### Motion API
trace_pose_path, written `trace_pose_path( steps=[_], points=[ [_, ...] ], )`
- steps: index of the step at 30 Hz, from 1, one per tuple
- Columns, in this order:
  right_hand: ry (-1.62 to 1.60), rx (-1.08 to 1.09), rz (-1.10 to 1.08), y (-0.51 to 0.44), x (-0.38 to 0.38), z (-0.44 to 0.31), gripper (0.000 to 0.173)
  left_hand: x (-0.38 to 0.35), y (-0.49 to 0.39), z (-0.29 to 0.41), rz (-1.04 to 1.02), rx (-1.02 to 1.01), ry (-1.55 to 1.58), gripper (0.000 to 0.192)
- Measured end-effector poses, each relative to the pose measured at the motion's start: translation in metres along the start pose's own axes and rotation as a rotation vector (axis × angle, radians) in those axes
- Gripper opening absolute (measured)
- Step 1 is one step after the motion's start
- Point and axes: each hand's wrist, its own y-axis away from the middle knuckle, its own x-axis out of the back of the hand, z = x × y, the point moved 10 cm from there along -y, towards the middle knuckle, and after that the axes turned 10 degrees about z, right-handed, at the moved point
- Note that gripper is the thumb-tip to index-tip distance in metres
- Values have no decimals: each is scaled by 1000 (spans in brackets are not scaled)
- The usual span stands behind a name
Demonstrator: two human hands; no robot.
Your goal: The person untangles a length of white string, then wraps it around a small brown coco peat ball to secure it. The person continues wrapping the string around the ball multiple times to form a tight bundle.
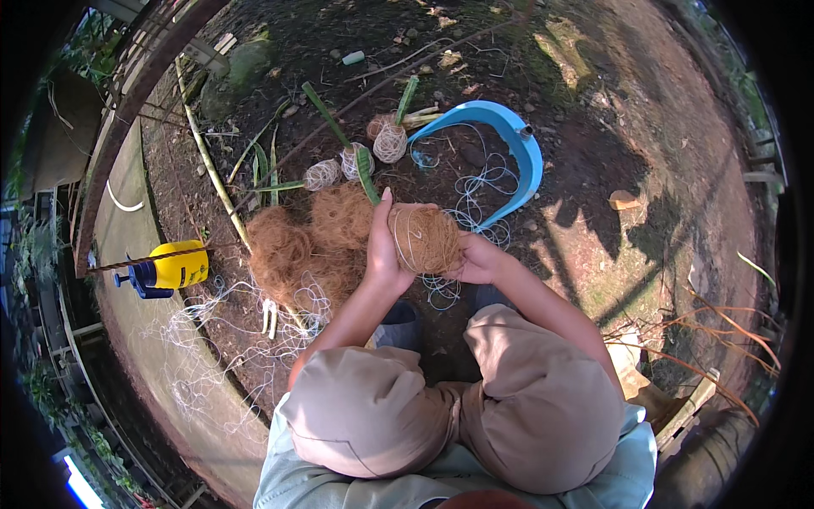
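Note:
Between my two hands is a ball of brown coconut fibre (427, 240) with a few turns of white string around it. A flat green leaf (365, 175) sticks out from the ball's far left side. My left hand (386, 251) grips the ball from the left, thumb pointing away from me. On the right, the fingers of my right hand (475, 257) hold its other side, partly hidden behind it. Loose coconut fibre (280, 248) lies in heaps to the left. Beyond it rest several string-wrapped balls (389, 143), some with green leaves.
A cut blue plastic piece (528, 162) curves around tangled string (480, 191). At left, a yellow spray bottle (181, 264) lies on the concrete edge. White-handled snips or pliers (269, 318) lie near a spread of loose string (210, 343). A rusty metal bar (121, 133) arches at upper left.

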Motion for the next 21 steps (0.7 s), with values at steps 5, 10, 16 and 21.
trace_pose_path(
  steps=[5, 10, 16, 21],
  points=[
    [-281, 110, -315, 11, -13, -28, 9, 9, -9, 13, 1, -145, -67, 54],
    [-378, 469, 352, 8, -14, -47, 11, 0, 1, 17, 59, -353, -127, 51],
    [-349, 425, 167, 23, -60, -79, 18, -44, 44, 50, -160, -853, -330, 49],
    [-161, 457, 222, 57, -112, -103, 23, -85, 104, 87, -481, -1064, -392, 42]
  ],
)
